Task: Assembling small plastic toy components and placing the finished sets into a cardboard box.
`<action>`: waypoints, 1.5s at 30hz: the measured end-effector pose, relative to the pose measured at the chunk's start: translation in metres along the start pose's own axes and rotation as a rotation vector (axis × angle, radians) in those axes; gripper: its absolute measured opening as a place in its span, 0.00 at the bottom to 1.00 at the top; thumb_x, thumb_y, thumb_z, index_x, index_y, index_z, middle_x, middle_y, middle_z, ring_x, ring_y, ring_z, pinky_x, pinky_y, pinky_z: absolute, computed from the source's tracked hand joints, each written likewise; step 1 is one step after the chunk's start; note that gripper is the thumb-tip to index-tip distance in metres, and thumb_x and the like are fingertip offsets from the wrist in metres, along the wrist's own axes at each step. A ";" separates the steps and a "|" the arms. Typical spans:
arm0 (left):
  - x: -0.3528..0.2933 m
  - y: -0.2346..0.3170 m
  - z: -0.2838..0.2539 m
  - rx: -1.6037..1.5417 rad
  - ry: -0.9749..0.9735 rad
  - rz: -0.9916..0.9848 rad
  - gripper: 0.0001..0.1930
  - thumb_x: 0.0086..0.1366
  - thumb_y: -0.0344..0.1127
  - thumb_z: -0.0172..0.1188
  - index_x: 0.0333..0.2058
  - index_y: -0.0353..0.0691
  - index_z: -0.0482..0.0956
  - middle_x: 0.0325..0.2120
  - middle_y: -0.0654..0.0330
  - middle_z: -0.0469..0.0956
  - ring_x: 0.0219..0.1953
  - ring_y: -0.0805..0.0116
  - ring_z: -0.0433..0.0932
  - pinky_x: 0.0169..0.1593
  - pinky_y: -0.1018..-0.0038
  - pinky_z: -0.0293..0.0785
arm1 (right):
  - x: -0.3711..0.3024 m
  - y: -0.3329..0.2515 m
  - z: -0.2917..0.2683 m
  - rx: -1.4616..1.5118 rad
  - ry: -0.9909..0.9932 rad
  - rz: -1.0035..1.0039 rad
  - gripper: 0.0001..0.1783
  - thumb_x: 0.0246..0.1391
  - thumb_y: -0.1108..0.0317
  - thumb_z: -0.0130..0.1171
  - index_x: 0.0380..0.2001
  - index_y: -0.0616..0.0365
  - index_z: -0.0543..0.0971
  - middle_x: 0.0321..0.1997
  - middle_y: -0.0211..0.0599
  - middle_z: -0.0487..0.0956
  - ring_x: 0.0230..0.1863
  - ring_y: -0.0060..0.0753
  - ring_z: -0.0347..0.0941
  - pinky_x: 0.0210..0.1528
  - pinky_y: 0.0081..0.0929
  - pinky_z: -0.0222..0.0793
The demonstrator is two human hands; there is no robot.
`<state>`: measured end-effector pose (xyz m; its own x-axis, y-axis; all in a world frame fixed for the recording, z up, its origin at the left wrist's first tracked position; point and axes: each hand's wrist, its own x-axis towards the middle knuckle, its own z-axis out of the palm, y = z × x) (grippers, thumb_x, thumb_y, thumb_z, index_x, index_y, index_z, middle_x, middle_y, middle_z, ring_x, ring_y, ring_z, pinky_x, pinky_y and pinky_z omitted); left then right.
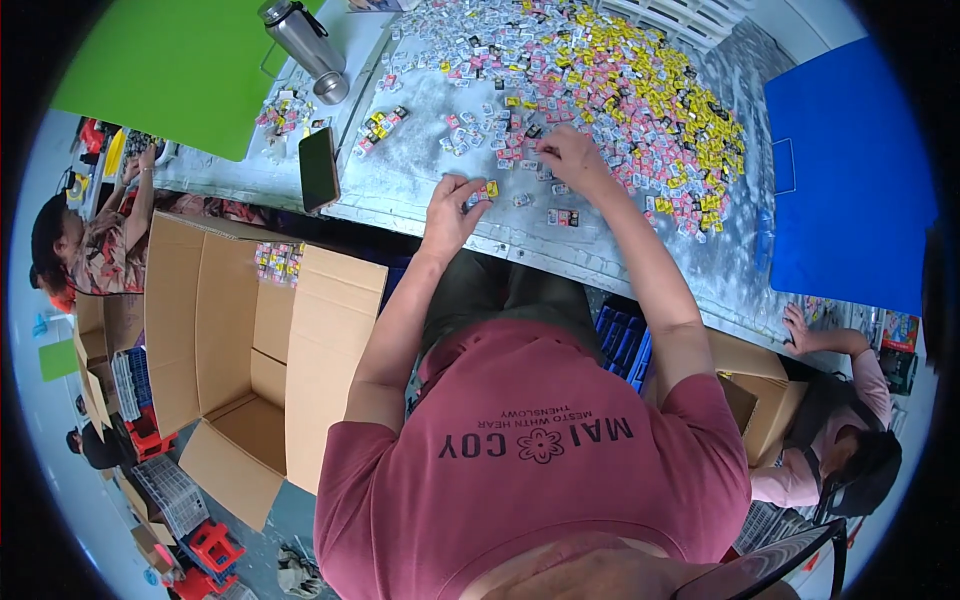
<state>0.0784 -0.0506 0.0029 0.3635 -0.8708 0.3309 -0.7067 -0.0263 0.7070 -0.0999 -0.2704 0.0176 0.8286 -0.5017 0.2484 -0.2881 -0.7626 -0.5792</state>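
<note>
My left hand (456,208) is closed at the table's near edge, with a small row of yellow and pink pieces (487,192) between thumb and fingers. To its right and farther in, my right hand (572,160) reaches over the table with its fingertips pinched together. What they hold, if anything, is too small to make out. Just left of those fingertips lie loose small plastic pieces (508,150) in pink, black and white. Between my hands and the edge rests a short row of pieces (563,217).
A large pile of small pieces (640,90) covers the far table. At the left are a dark phone (319,168), a steel flask (305,40) and an open cardboard box (222,330). A blue panel (850,180) stands right. Co-workers (100,240) sit on both sides.
</note>
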 end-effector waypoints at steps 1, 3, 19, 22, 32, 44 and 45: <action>0.000 -0.001 0.000 0.019 0.016 0.040 0.21 0.55 0.31 0.75 0.49 0.41 0.85 0.36 0.60 0.73 0.30 0.70 0.73 0.35 0.73 0.73 | 0.006 -0.004 -0.001 -0.004 0.040 0.066 0.11 0.53 0.67 0.64 0.41 0.54 0.84 0.42 0.42 0.76 0.46 0.48 0.77 0.47 0.40 0.74; -0.002 -0.002 0.001 -0.009 0.014 0.003 0.21 0.54 0.31 0.75 0.49 0.41 0.85 0.36 0.60 0.73 0.30 0.69 0.73 0.36 0.73 0.73 | 0.017 -0.013 -0.001 -0.006 0.077 0.129 0.11 0.53 0.67 0.65 0.41 0.54 0.84 0.42 0.42 0.77 0.45 0.49 0.77 0.48 0.41 0.74; 0.005 0.010 -0.003 -0.040 -0.055 -0.059 0.19 0.54 0.31 0.74 0.46 0.44 0.86 0.36 0.60 0.71 0.35 0.64 0.74 0.39 0.71 0.74 | 0.039 -0.016 0.000 -0.179 0.140 0.000 0.14 0.49 0.66 0.63 0.41 0.55 0.84 0.40 0.42 0.81 0.46 0.50 0.78 0.52 0.44 0.74; 0.004 0.012 -0.003 -0.037 -0.025 -0.052 0.18 0.54 0.31 0.74 0.45 0.44 0.86 0.35 0.59 0.72 0.35 0.63 0.74 0.39 0.70 0.74 | 0.023 -0.039 0.010 -0.066 0.177 -0.115 0.14 0.45 0.70 0.63 0.39 0.56 0.84 0.33 0.42 0.81 0.41 0.51 0.79 0.48 0.45 0.74; 0.004 0.011 -0.001 -0.021 -0.022 -0.022 0.17 0.55 0.31 0.73 0.45 0.43 0.85 0.36 0.58 0.72 0.36 0.60 0.75 0.40 0.68 0.74 | -0.002 -0.059 0.032 0.084 0.046 -0.312 0.11 0.43 0.71 0.65 0.34 0.57 0.83 0.38 0.41 0.81 0.43 0.49 0.79 0.46 0.45 0.74; 0.005 0.009 0.000 0.005 -0.003 -0.016 0.18 0.54 0.31 0.74 0.45 0.43 0.85 0.36 0.58 0.72 0.36 0.61 0.75 0.40 0.68 0.75 | -0.008 -0.045 0.006 -0.029 -0.170 -0.233 0.06 0.46 0.70 0.64 0.30 0.58 0.82 0.33 0.39 0.78 0.41 0.46 0.77 0.47 0.43 0.72; 0.004 0.009 0.000 -0.001 -0.007 -0.022 0.18 0.54 0.31 0.74 0.45 0.43 0.85 0.36 0.58 0.73 0.36 0.61 0.75 0.40 0.68 0.75 | -0.008 -0.045 0.006 -0.029 -0.171 -0.236 0.06 0.46 0.70 0.64 0.30 0.58 0.82 0.33 0.39 0.78 0.41 0.46 0.77 0.47 0.43 0.72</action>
<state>0.0735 -0.0546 0.0110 0.3741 -0.8737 0.3110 -0.6982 -0.0446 0.7145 -0.0906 -0.2299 0.0375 0.9424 -0.2351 0.2380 -0.0894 -0.8626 -0.4979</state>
